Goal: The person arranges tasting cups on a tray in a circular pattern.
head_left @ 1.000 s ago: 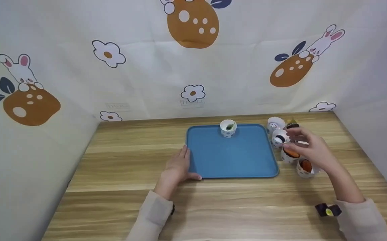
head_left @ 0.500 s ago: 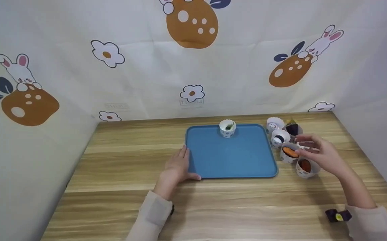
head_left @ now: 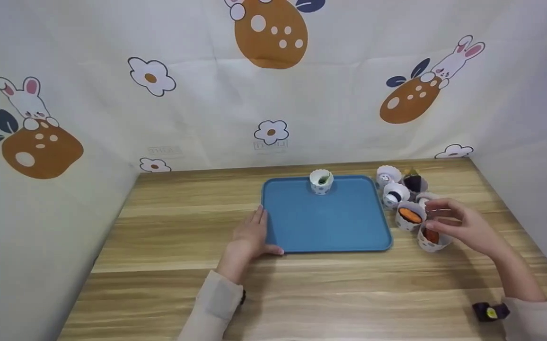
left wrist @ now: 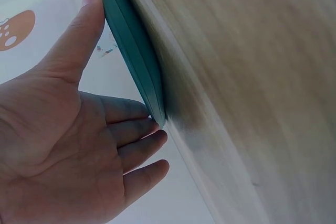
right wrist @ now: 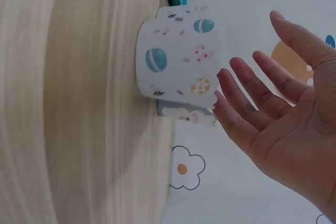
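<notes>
My left hand [head_left: 251, 233] lies along the left edge of the blue tray [head_left: 325, 218]. In the left wrist view its thumb and fingers are extended and touch the tray's rim [left wrist: 131, 45]. My right hand [head_left: 463, 229] hovers over the right group of paper cups, fingers spread and holding nothing. Below its fingertips is a cup with a red-topped sushi piece [head_left: 430, 236]; beside it a cup holds an orange-topped sushi piece [head_left: 410, 215]. The right wrist view shows a patterned paper cup [right wrist: 178, 59] close to the fingers. A cup with a green-topped piece [head_left: 321, 181] stands at the tray's back.
Other paper cups stand right of the tray, one with a black-banded white piece [head_left: 395, 196] and one with a dark piece [head_left: 414, 183]. A printed curtain [head_left: 207, 104] hangs behind the wooden table [head_left: 183, 222]. A dark band with a yellow spot [head_left: 491, 312] is at my right cuff.
My right hand has drawn back to the right and nearer to me, from over the orange-topped piece to over the red-topped one. The left hand and tray stay in place.
</notes>
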`<state>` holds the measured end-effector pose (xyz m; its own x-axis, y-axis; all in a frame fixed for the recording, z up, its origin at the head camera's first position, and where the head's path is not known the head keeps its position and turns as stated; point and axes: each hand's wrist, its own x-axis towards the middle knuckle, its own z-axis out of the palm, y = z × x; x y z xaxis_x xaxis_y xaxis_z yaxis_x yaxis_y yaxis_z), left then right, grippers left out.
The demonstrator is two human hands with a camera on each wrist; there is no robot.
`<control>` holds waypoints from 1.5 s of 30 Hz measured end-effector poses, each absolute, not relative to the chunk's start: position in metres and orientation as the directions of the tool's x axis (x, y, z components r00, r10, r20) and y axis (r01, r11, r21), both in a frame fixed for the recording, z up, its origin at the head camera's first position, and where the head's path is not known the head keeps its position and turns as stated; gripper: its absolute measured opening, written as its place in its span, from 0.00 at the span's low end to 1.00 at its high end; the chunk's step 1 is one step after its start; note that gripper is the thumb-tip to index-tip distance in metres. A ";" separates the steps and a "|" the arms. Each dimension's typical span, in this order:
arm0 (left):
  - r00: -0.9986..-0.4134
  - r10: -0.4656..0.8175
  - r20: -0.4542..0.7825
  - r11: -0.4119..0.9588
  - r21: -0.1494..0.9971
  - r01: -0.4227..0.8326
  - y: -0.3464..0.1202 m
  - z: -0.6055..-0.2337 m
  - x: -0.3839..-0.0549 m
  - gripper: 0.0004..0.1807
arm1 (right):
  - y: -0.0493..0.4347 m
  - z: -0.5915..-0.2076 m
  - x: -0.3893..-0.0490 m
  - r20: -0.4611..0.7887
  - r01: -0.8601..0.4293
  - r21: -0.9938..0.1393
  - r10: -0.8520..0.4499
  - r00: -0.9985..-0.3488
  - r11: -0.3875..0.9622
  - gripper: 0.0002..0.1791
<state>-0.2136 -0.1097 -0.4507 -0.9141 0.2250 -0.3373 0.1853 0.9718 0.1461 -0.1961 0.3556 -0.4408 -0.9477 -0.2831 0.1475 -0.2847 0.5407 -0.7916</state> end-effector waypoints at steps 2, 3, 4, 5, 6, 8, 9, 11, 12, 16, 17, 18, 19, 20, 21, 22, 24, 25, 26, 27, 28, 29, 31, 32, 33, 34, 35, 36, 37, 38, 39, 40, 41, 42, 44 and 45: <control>-0.915 0.226 -0.334 0.971 0.155 0.183 -0.110 -0.451 -0.214 0.64 | 0.358 -0.442 -0.195 0.141 -0.285 -0.796 -0.294 -0.945 0.535 0.24; -0.915 0.226 -0.334 0.970 0.159 0.182 -0.110 -0.451 -0.214 0.64 | 0.360 -0.443 -0.195 0.139 -0.285 -0.799 -0.297 -0.944 0.530 0.24; -0.916 0.225 -0.333 0.970 0.162 0.179 -0.110 -0.450 -0.214 0.64 | 0.361 -0.444 -0.194 0.139 -0.286 -0.799 -0.301 -0.944 0.529 0.24; -0.915 0.225 -0.334 0.970 0.167 0.177 -0.110 -0.450 -0.213 0.64 | 0.362 -0.445 -0.194 0.140 -0.288 -0.799 -0.303 -0.943 0.527 0.24; -0.916 0.224 -0.334 0.970 0.169 0.175 -0.110 -0.450 -0.213 0.64 | 0.363 -0.446 -0.194 0.142 -0.290 -0.800 -0.304 -0.942 0.525 0.24; -0.916 0.222 -0.333 0.970 0.172 0.173 -0.110 -0.449 -0.213 0.64 | 0.365 -0.448 -0.195 0.143 -0.293 -0.799 -0.308 -0.941 0.525 0.24; -0.916 0.220 -0.334 0.970 0.172 0.170 -0.110 -0.449 -0.213 0.64 | 0.366 -0.449 -0.195 0.139 -0.293 -0.797 -0.312 -0.940 0.528 0.24; -0.917 0.221 -0.333 0.971 0.167 0.174 -0.110 -0.448 -0.213 0.64 | 0.368 -0.451 -0.195 0.128 -0.291 -0.793 -0.320 -0.939 0.535 0.24; -0.917 0.223 -0.331 0.971 0.164 0.177 -0.110 -0.448 -0.213 0.64 | 0.368 -0.451 -0.195 0.120 -0.287 -0.793 -0.323 -0.939 0.538 0.24; -0.918 0.227 -0.325 0.970 0.163 0.182 -0.110 -0.448 -0.213 0.63 | 0.370 -0.452 -0.196 0.096 -0.274 -0.794 -0.333 -0.938 0.542 0.25; -0.918 0.228 -0.324 0.969 0.165 0.182 -0.110 -0.448 -0.213 0.63 | 0.370 -0.452 -0.196 0.093 -0.271 -0.797 -0.334 -0.938 0.540 0.25; -0.918 0.230 -0.323 0.969 0.165 0.184 -0.110 -0.449 -0.214 0.63 | 0.370 -0.452 -0.196 0.093 -0.270 -0.800 -0.334 -0.938 0.536 0.25; -0.918 0.230 -0.323 0.969 0.164 0.185 -0.110 -0.449 -0.214 0.63 | 0.370 -0.452 -0.196 0.093 -0.270 -0.802 -0.335 -0.938 0.533 0.25; -0.918 0.231 -0.322 0.969 0.164 0.187 -0.110 -0.449 -0.214 0.63 | 0.370 -0.452 -0.196 0.096 -0.272 -0.802 -0.334 -0.938 0.532 0.26; -0.918 0.232 -0.323 0.969 0.162 0.188 -0.110 -0.449 -0.214 0.63 | 0.370 -0.453 -0.196 0.096 -0.272 -0.801 -0.335 -0.937 0.533 0.26; -0.917 0.233 -0.323 0.969 0.160 0.190 -0.110 -0.450 -0.215 0.63 | 0.370 -0.453 -0.196 0.094 -0.270 -0.802 -0.334 -0.938 0.532 0.26; -0.916 0.233 -0.325 0.969 0.153 0.192 -0.111 -0.450 -0.215 0.63 | 0.371 -0.455 -0.196 0.089 -0.268 -0.794 -0.332 -0.939 0.546 0.27; -0.917 0.231 -0.326 0.970 0.153 0.190 -0.111 -0.451 -0.215 0.63 | 0.371 -0.456 -0.196 0.083 -0.268 -0.786 -0.334 -0.939 0.558 0.27; -0.916 0.230 -0.328 0.970 0.152 0.189 -0.111 -0.451 -0.215 0.63 | 0.371 -0.457 -0.196 0.077 -0.267 -0.778 -0.336 -0.939 0.568 0.28; -0.916 0.229 -0.329 0.970 0.154 0.187 -0.110 -0.451 -0.215 0.63 | 0.372 -0.458 -0.195 0.069 -0.266 -0.771 -0.339 -0.938 0.579 0.28; -0.916 0.227 -0.332 0.970 0.156 0.183 -0.110 -0.451 -0.214 0.63 | 0.372 -0.459 -0.195 0.062 -0.265 -0.764 -0.342 -0.938 0.588 0.29; -0.916 0.226 -0.331 0.971 0.156 0.183 -0.110 -0.451 -0.214 0.63 | 0.372 -0.459 -0.195 0.054 -0.264 -0.756 -0.344 -0.937 0.599 0.29; -0.916 0.226 -0.330 0.970 0.158 0.183 -0.110 -0.451 -0.214 0.64 | 0.373 -0.460 -0.194 0.041 -0.259 -0.747 -0.346 -0.937 0.613 0.31; -0.916 0.227 -0.331 0.970 0.160 0.183 -0.110 -0.451 -0.214 0.64 | 0.373 -0.460 -0.194 0.034 -0.254 -0.745 -0.345 -0.938 0.616 0.31; -0.916 0.228 -0.330 0.970 0.162 0.183 -0.110 -0.451 -0.214 0.64 | 0.373 -0.460 -0.193 0.026 -0.248 -0.743 -0.343 -0.939 0.622 0.32; -0.916 0.227 -0.331 0.970 0.160 0.183 -0.109 -0.451 -0.214 0.64 | 0.373 -0.460 -0.193 0.019 -0.241 -0.743 -0.341 -0.940 0.625 0.33; -0.916 0.228 -0.330 0.970 0.158 0.185 -0.109 -0.451 -0.214 0.64 | 0.373 -0.460 -0.193 0.013 -0.235 -0.742 -0.338 -0.941 0.627 0.33; -0.916 0.229 -0.331 0.970 0.157 0.186 -0.109 -0.451 -0.214 0.64 | 0.374 -0.459 -0.193 0.007 -0.231 -0.742 -0.337 -0.941 0.630 0.34; -0.915 0.229 -0.331 0.970 0.159 0.186 -0.109 -0.451 -0.214 0.64 | 0.374 -0.459 -0.193 0.001 -0.226 -0.744 -0.337 -0.941 0.628 0.34; -0.915 0.229 -0.333 0.970 0.160 0.185 -0.109 -0.451 -0.214 0.64 | 0.374 -0.459 -0.192 -0.004 -0.223 -0.746 -0.338 -0.941 0.628 0.34; -0.914 0.229 -0.334 0.970 0.159 0.185 -0.109 -0.451 -0.214 0.64 | 0.374 -0.459 -0.192 -0.009 -0.220 -0.745 -0.339 -0.941 0.629 0.34; -0.914 0.229 -0.335 0.970 0.158 0.185 -0.109 -0.451 -0.214 0.64 | 0.374 -0.459 -0.192 -0.012 -0.218 -0.746 -0.340 -0.940 0.630 0.34; -0.914 0.230 -0.334 0.970 0.158 0.186 -0.110 -0.452 -0.214 0.64 | 0.375 -0.458 -0.192 -0.015 -0.217 -0.743 -0.341 -0.940 0.633 0.35; -0.915 0.229 -0.333 0.970 0.155 0.186 -0.110 -0.452 -0.215 0.64 | 0.375 -0.458 -0.192 -0.020 -0.215 -0.742 -0.342 -0.940 0.634 0.35; -0.916 0.226 -0.332 0.972 0.144 0.188 -0.110 -0.452 -0.215 0.64 | 0.375 -0.458 -0.192 -0.030 -0.209 -0.740 -0.342 -0.939 0.640 0.35; -0.917 0.225 -0.330 0.972 0.140 0.188 -0.110 -0.452 -0.215 0.64 | 0.375 -0.458 -0.192 -0.035 -0.206 -0.738 -0.342 -0.939 0.642 0.35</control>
